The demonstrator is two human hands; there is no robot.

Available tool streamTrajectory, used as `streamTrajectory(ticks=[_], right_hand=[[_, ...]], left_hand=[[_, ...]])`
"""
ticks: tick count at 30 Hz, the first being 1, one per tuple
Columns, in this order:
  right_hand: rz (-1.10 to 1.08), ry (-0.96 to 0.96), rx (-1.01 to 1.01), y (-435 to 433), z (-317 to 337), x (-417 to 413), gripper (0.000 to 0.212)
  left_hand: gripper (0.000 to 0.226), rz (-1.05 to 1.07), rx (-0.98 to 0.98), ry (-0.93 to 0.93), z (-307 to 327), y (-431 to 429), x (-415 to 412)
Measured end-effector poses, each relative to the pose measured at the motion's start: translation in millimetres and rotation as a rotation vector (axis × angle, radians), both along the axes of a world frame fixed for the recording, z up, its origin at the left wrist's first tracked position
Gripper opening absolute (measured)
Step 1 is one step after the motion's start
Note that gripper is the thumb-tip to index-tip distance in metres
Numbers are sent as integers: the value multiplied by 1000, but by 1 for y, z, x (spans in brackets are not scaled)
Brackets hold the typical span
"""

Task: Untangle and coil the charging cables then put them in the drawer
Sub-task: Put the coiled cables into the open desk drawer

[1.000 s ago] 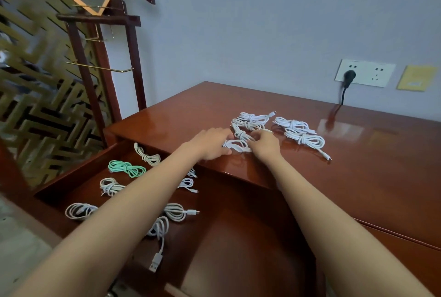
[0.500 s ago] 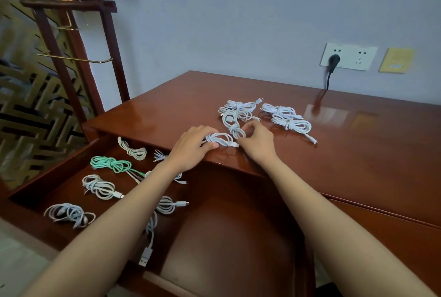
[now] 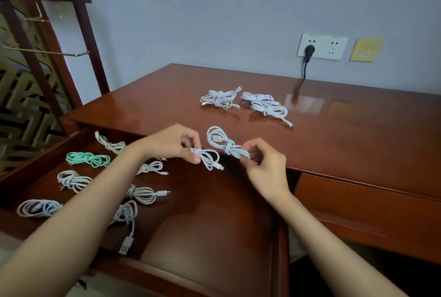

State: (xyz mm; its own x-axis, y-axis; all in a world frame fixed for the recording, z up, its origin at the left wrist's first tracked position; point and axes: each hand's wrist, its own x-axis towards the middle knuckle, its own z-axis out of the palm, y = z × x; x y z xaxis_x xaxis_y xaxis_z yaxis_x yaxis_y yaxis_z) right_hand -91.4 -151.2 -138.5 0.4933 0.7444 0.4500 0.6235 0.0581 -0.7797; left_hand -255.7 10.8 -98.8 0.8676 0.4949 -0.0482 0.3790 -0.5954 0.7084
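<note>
My left hand (image 3: 174, 143) pinches a white coil (image 3: 208, 158) over the open drawer (image 3: 214, 210). My right hand (image 3: 262, 165) pinches a second coil (image 3: 223, 143) by one end, its long axis running 10 to 4 o'clock across the desk (image 3: 358, 141) edge. The free drawer floor lies at 6 o'clock, nearer my left hand, so I'd drop that coil first. The drawer holds a green coil (image 3: 88, 159) and several white coils (image 3: 74, 181). Spare coils (image 3: 219, 99) wait at 12 o'clock.

We're indoors, and this looks like a home or hotel room: a glossy reddish wooden desk (image 3: 334, 141) with its drawer (image 3: 214, 201) pulled open, a wooden clothes stand (image 3: 88, 34) at left, a gold lattice screen (image 3: 16, 105) behind it, and a wall socket (image 3: 322, 47) on the plain grey wall.
</note>
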Motion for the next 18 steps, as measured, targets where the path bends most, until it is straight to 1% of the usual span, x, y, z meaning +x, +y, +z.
streamTrajectory(ticks=[2,6,7,11,15,18], right_hand=[[-5,-67,13,-10,-9,-1,42],[-36,-242,25,-19,-20,-1,29],[-49,-248,-6,-19,-20,-2,27],[-103,-229,-286,-20,-16,-4,20],[-143,-235,-396,-19,-13,-5,19],[-145,-251,-539,-15,-16,-2,19]], left_hand=[[18,13,22,51,0,-1,-1],[17,2,180,282,-11,-4,4],[17,13,212,300,-16,-4,5],[15,94,308,290,-34,2,2],[26,158,422,291,-43,3,6],[28,195,436,287,-48,2,8]])
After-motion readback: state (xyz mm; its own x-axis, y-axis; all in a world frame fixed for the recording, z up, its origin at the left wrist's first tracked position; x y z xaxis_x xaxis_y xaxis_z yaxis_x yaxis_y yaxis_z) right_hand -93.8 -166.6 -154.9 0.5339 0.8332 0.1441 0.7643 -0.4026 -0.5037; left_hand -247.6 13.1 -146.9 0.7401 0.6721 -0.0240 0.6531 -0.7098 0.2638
